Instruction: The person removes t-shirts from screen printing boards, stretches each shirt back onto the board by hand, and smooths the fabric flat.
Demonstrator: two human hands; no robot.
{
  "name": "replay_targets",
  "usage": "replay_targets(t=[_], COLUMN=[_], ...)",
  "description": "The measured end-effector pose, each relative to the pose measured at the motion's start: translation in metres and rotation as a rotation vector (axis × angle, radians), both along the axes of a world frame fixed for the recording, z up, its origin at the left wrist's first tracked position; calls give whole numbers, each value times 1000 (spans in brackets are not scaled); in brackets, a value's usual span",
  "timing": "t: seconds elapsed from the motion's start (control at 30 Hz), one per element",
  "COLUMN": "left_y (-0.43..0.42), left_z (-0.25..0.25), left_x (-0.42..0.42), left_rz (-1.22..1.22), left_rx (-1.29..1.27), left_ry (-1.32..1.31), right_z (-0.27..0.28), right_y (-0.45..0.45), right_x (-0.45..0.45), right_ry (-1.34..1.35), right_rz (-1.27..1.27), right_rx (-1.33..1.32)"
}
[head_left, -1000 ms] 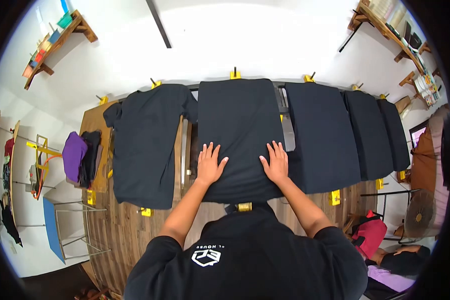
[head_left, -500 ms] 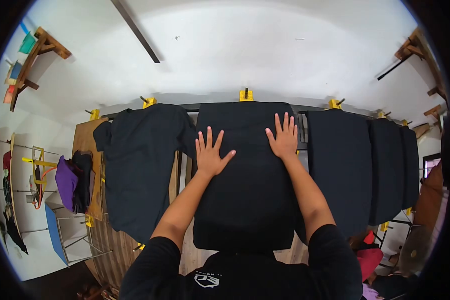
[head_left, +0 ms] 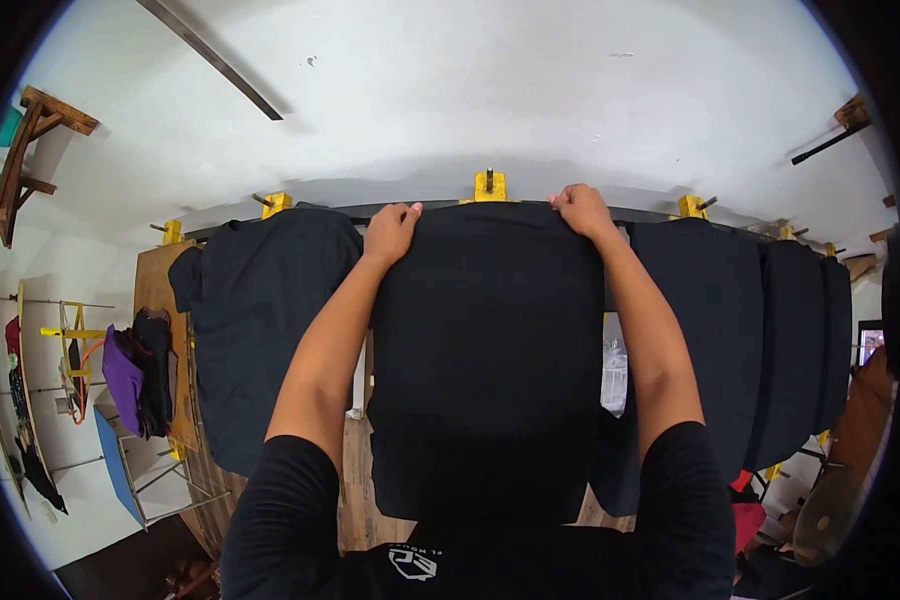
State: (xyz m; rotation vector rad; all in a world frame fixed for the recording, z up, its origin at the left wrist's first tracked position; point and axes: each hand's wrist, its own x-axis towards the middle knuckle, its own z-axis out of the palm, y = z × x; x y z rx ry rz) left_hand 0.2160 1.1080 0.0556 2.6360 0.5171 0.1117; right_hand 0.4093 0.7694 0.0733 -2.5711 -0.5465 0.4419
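A black T-shirt [head_left: 490, 350] lies stretched smooth over the middle board in front of me. My left hand [head_left: 391, 234] is at its far left corner, fingers curled over the edge and closed on the cloth. At the far right corner, my right hand [head_left: 582, 212] pinches the same edge, thumb and fingers together. Parts of the fingertips are hidden behind the fabric. To the left lies a black T-shirt [head_left: 270, 340] with its sleeve showing, spread more loosely over its board.
Several black-covered boards, such as the closest right one [head_left: 698, 330], stand in a row. A yellow bracket [head_left: 490, 186] rises behind the middle board, near the white wall [head_left: 420, 100]. Purple cloth [head_left: 123, 372] hangs at the left. A wooden shelf bracket [head_left: 30, 165] juts out higher up.
Both hands have moved from lying flat with fingers spread on the shirt to its far corners, where they have closed on the edge. The view has shifted slightly.
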Motion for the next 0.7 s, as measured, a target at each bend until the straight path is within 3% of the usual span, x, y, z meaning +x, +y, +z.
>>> replay_targets(t=[0.07,0.1,0.17,0.2,0.27,0.33,0.4,0.47,0.5,0.53,0.57,0.63,0.7], left_y=[9,16,31,35,38,35,29,32,34,36,38,41,34], left_z=[-6,-10,-19,-8,4,8,7,3,-1,-4,-4,-8,-7], left_x=[7,13,32,37,39,34,18,5,0,2,9,23,33], left_rz=[169,167,397,479,433,399,-3,-57,-106,-105,-40,24,312], left_rx=[-281,-275,-227,-213,-250,-286,-406,-473,-541,-541,-536,-535,-374], left_ry=[-142,-143,-390,-333,-288,-243,-239,-152,-67,-68,-45,-21,-236], right_z=[-3,-2,3,4,8,18,12,17,25,32,20,-15,-7], right_y=[0,1,4,6,2,0,-15,-21,-24,-24,-23,-23,-25], right_x=[17,26,47,53,53,46,36,34,36,37,39,46,45], right_ry=[-150,-297,-308,-254,-195,-133,-217,-310,-21,266,265,-275,-174], right_rz=[-79,-160,-206,-173,-147,42,101,160,227,290,289,16,-70], right_rx=[71,136,162,228,289,121,72,23,-56,-133,-133,-42,46])
